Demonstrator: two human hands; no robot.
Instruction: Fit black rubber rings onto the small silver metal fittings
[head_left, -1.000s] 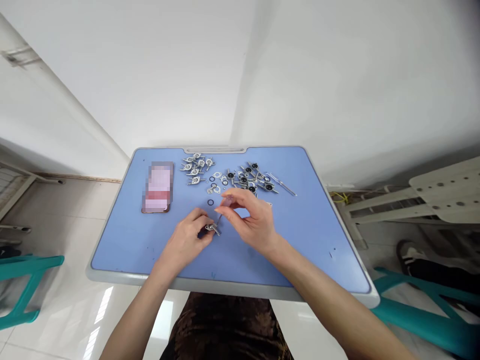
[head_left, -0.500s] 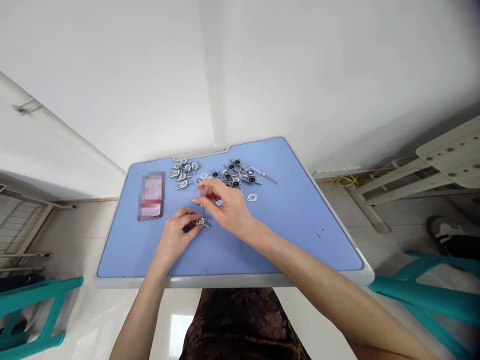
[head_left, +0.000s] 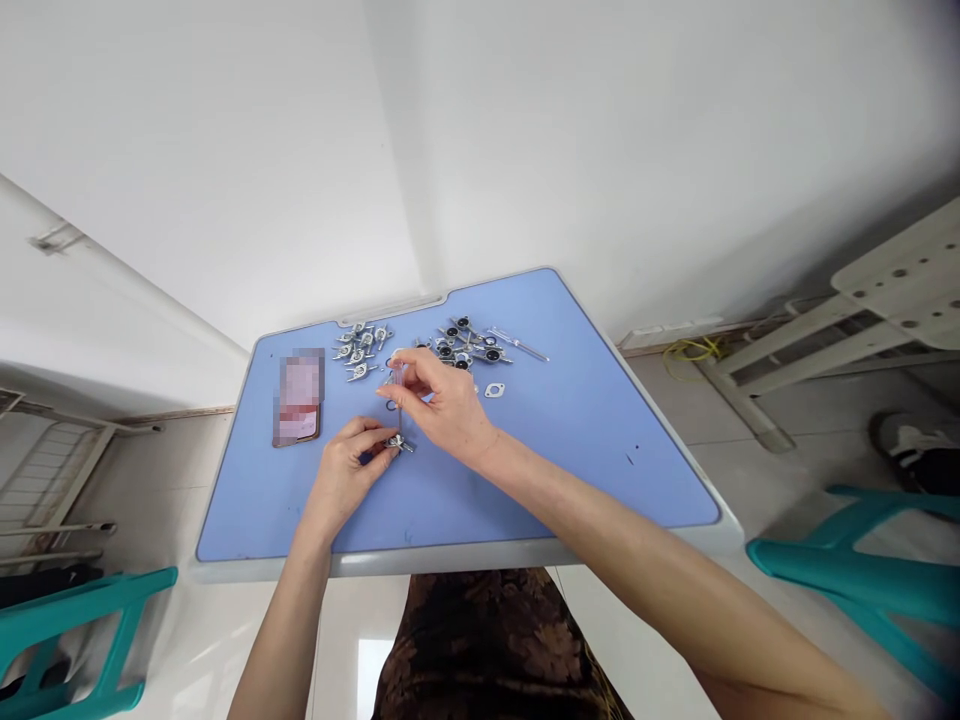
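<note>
Against a white wall (head_left: 600, 150) stood a blue table (head_left: 562, 470). Left of its middle, the left hand (head_left: 346, 472) pinched a metal fitting (head_left: 400, 443), partly covered by that grasp. Above it, the right hand (head_left: 446, 400) gripped a screwdriver (head_left: 397, 376) almost upright, its tip too small to make out. Farther off, some black-topped fittings (head_left: 492, 355) were partly hidden. Pixel blocks masked a phone (head_left: 304, 424) at left; a teal stool (head_left: 862, 572) at right was cut off.

I'm seeing both arms (head_left: 600, 525) pointing forward; the left grip (head_left: 346, 468) is pinching low, the right grip (head_left: 450, 412) pinching higher.
</note>
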